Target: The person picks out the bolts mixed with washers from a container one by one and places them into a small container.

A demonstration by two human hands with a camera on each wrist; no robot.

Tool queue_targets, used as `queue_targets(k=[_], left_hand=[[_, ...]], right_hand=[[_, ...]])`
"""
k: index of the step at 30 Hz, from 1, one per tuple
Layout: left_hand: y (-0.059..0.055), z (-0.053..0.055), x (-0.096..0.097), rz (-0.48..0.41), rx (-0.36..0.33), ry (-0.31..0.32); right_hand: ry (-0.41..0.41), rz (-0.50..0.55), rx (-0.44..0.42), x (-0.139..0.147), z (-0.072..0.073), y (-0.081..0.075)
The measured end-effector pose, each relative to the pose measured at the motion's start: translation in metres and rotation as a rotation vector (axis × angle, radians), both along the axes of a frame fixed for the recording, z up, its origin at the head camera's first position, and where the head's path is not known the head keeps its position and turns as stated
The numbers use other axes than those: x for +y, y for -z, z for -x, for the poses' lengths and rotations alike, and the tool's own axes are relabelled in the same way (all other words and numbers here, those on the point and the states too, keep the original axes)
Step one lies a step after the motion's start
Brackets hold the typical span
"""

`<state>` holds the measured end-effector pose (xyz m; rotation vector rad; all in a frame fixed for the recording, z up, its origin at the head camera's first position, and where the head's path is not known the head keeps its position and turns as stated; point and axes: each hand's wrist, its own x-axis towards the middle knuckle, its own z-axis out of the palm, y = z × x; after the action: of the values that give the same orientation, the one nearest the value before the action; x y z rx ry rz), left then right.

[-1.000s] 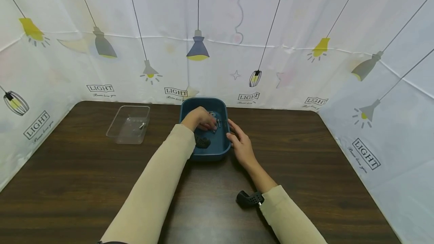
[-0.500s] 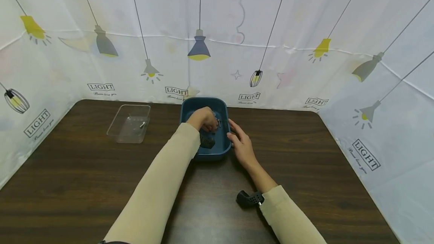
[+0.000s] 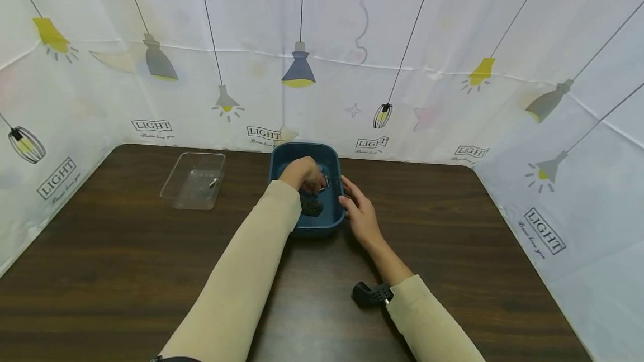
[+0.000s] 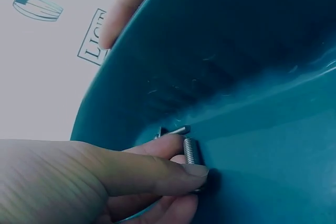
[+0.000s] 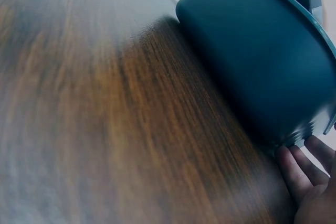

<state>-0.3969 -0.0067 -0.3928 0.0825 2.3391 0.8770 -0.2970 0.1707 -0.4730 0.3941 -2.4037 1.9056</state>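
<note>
A deep blue plastic bin [image 3: 332, 208] stands at the table's back edge. My left hand [image 3: 306, 175] reaches down inside it. In the left wrist view, thumb and fingers pinch a threaded metal bolt [image 4: 189, 149], its lower end covered by the thumb. Another small metal piece with a shank [image 4: 179, 130] lies just beyond those fingers. My right hand [image 3: 363, 219] rests against the bin's right side, thumb at the rim; the right wrist view shows its extended fingers [image 5: 294, 174] touching the outer wall.
A clear plastic box [image 3: 196, 189] with a small metal piece [image 3: 213, 182] in it stands left of the bin on the dark wooden table [image 3: 126, 250]. A black wrist device [image 3: 370, 295] sits below my right hand. A printed white curtain [image 3: 241, 21] hangs behind.
My left hand has shifted slightly right inside the bin, towards the small metal pieces there. My right hand keeps its place at the bin's side. The view has drifted slightly.
</note>
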Motion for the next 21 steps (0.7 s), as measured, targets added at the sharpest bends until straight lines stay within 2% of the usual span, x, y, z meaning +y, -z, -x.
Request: queue_targets(k=[5, 9, 15, 21], left_hand=[[-0.0015, 0.0003, 0.0022, 0.061, 0.018, 0.018], [-0.0014, -0.0022, 0.0034, 0.089, 0.057, -0.004], [-0.0001, -0.0025, 0.0011, 0.077, 0.072, -0.024], [0.0006, -0.0013, -0.0007, 0.07, 0.095, -0.003]], right_hand=[[0.022, -0.022, -0.01, 0.0003, 0.0, 0.0013], [0.031, -0.028, -0.011, 0.001, -0.0003, 0.0018], [0.026, -0.035, -0.015, 0.0, -0.0012, -0.0002], [0.027, -0.041, -0.007, -0.0003, 0.0002, -0.0009]])
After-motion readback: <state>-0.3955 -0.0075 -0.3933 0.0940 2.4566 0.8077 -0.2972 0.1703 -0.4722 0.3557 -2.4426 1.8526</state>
